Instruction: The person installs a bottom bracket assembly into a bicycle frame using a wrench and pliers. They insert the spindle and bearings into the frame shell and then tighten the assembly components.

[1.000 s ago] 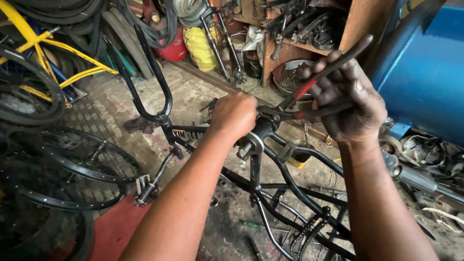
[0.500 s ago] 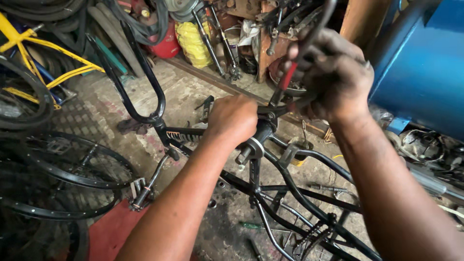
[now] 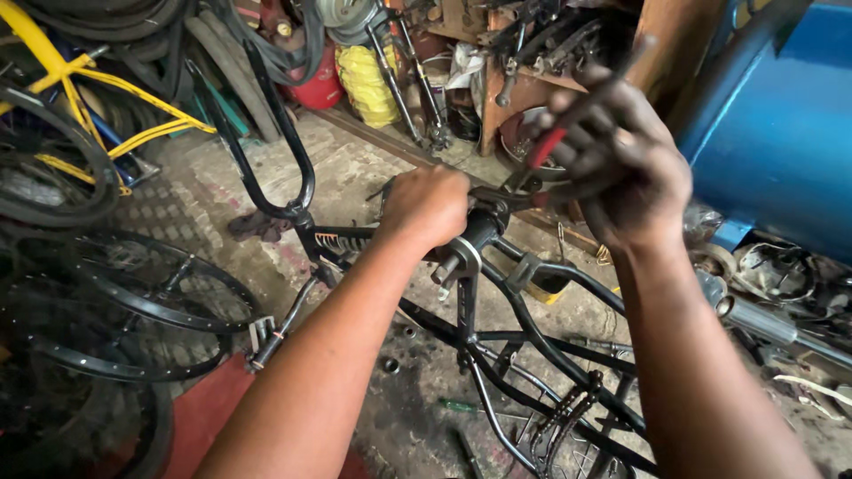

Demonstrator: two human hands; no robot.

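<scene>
Right hand (image 3: 621,168) clenched around the handles of a pair of pliers (image 3: 568,124); one handle has a red sleeve, the other is dark and sticks up past the fingers. The plier nose, just below the grip, meets the top of the black bicycle frame (image 3: 497,302) at its head tube (image 3: 479,232). Whether the nose actually bites a part there cannot be told; the fingers hide it.

Left hand (image 3: 426,208) just beside, closed in a fist over the frame on the near side of the head tube. It touches the metal and appears to brace it.

Change over the last second: the right hand has risen and tilted, so the plier handles now point more steeply upward, while the left fist has kept its place. Judged from that, the pliers are being levered or turned against the head-tube fitting, with the left hand steadying the frame.

Below the grip, the frame's tubes run down toward the floor, where a chainring (image 3: 564,421) and small loose bits lie in the dirt. Left of the grip, a black fork (image 3: 266,133) stands up from the frame. Further left, black wheel rims (image 3: 133,302) lie flat and a yellow frame (image 3: 80,98) leans among tyres. Right of the grip, a blue drum (image 3: 781,124). Beyond it, a cluttered wooden shelf (image 3: 524,53) and a yellow sack (image 3: 368,84).
</scene>
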